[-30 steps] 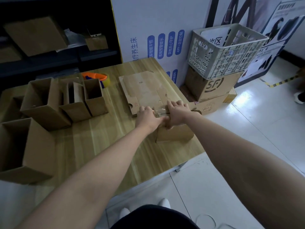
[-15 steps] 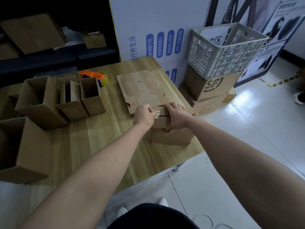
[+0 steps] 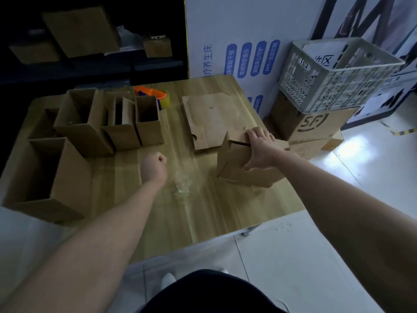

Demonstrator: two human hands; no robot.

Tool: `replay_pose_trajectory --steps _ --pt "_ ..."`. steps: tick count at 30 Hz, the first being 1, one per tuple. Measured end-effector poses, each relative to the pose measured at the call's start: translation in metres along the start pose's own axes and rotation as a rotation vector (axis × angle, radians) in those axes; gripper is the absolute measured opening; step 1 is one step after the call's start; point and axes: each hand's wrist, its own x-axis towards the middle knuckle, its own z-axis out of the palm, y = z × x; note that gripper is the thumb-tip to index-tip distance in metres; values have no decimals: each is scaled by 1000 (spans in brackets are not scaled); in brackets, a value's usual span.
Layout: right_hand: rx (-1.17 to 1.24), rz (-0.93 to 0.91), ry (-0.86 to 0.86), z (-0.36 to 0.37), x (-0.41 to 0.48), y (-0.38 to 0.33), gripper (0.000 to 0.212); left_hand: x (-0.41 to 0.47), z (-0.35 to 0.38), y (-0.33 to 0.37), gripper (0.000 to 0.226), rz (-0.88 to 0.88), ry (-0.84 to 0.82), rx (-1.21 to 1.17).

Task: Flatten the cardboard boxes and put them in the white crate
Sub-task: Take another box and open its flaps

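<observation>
A small cardboard box [image 3: 246,172] stands near the right edge of the wooden table [image 3: 203,213], with one top flap lifted. My right hand [image 3: 259,150] presses on its top and grips it. My left hand [image 3: 155,164] is a closed fist to the left of the box. A blurred strip of clear tape [image 3: 180,188] trails beside that fist. A flattened cardboard sheet [image 3: 212,116] lies on the table just behind the box. The white crate [image 3: 338,75] sits to the right, off the table, on a stack of brown boxes.
Several open upright cardboard boxes [image 3: 108,125] crowd the table's left half, with a large one [image 3: 45,177] at the front left. An orange tape dispenser [image 3: 155,94] lies behind them. The crate rests on a printed brown carton [image 3: 316,125] on the floor. Dark shelves stand behind.
My left hand has pulled away from the box top to the left, with the clear tape coming off. A top flap has lifted. My right hand stays on the box.
</observation>
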Motion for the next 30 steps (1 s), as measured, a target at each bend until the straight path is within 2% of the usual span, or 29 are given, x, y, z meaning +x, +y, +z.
replay_pose_trajectory --steps 3,8,12,14,17,21,26,30 --pt "3 -32 10 7 4 -18 121 -14 13 -11 18 129 -53 82" --pt "5 -43 10 11 6 -30 119 -30 33 -19 21 182 -165 84" --pt "4 -75 -11 11 4 -30 116 -37 50 -22 43 213 -422 182" --pt "4 -85 -14 13 3 -29 116 -40 56 -23 38 242 -549 246" --pt "-1 -86 -11 15 1 -30 116 -38 60 -25 40 279 -634 335" --pt "-41 -131 -14 20 3 -38 115 -40 63 -33 39 291 -567 318" --pt "-97 -175 -18 25 8 -48 113 -39 66 -36 30 145 -504 110" --pt "-121 -175 -52 26 14 -53 112 -40 61 -38 34 64 -561 4"
